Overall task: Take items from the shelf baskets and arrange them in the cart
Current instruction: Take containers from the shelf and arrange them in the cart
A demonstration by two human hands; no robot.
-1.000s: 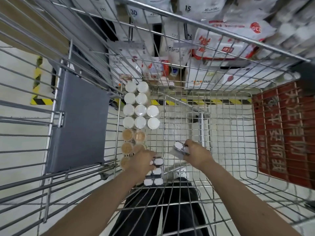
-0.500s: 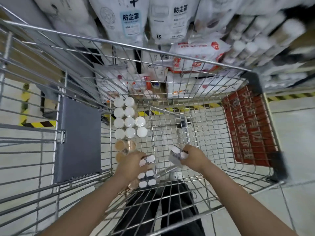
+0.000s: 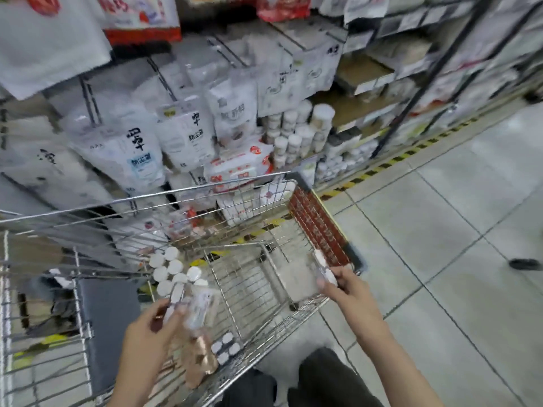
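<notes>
A wire shopping cart stands in front of me, seen from above. Several white-lidded jars stand in rows at its left side, with small white-capped containers near its near edge. My left hand holds a clear packet with white caps over the cart's near left part. My right hand grips another clear white-capped packet at the cart's right rim. Both packets are blurred.
Shelves with white bags and stacked white jars rise beyond the cart. A red sign panel lines the cart's right end. A grey flap hangs on the left. Tiled floor with a yellow-black stripe lies to the right.
The view swung up and right, so shelves and floor fill more of it. Both hands rose from the cart bottom with their packets; the right hand moved out to the right rim.
</notes>
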